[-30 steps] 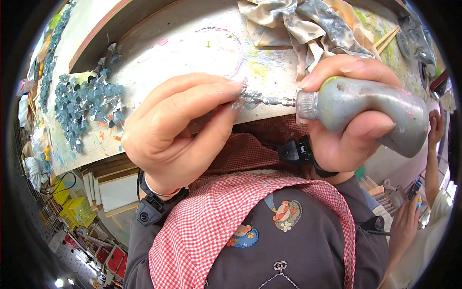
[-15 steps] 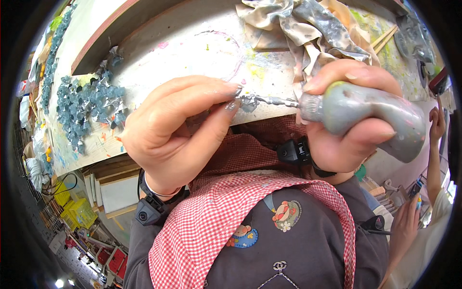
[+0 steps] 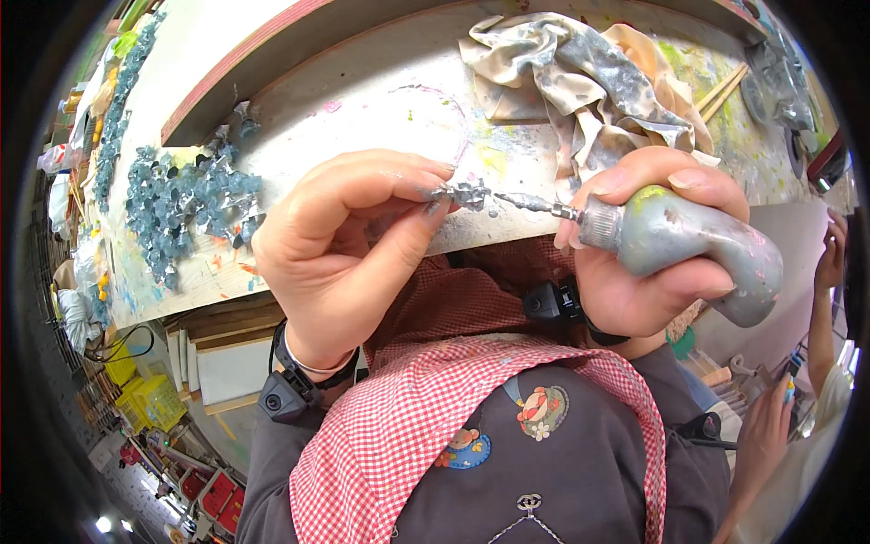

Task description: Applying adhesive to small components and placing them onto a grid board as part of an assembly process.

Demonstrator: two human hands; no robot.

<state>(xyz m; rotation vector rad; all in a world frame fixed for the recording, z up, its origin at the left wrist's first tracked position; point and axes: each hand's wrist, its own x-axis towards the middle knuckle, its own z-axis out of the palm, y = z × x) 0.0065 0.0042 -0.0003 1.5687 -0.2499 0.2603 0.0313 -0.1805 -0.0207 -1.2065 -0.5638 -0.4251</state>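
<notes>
My left hand pinches a small grey-blue piece between thumb and fingertips, just above the table's near edge. Its fingertips are smeared with grey. My right hand wraps round a soft grey squeeze bottle, which lies sideways and is dented under the thumb. From its ribbed collar a thin metal nozzle, coated in grey, points left at the piece. A narrow gap seems to part the tip from the piece. The fingers hide the piece's left end.
Many similar grey-blue pieces lie heaped on the paint-stained table at left. A wooden bar runs along the back. A stained cloth lies crumpled beyond the bottle, beside wooden sticks. Another person's hand shows at lower right.
The nozzle tip, which met the piece before, now sits slightly to its right. The bottle has tipped a little, its base lower. The piece shows more clearly in my left fingertips.
</notes>
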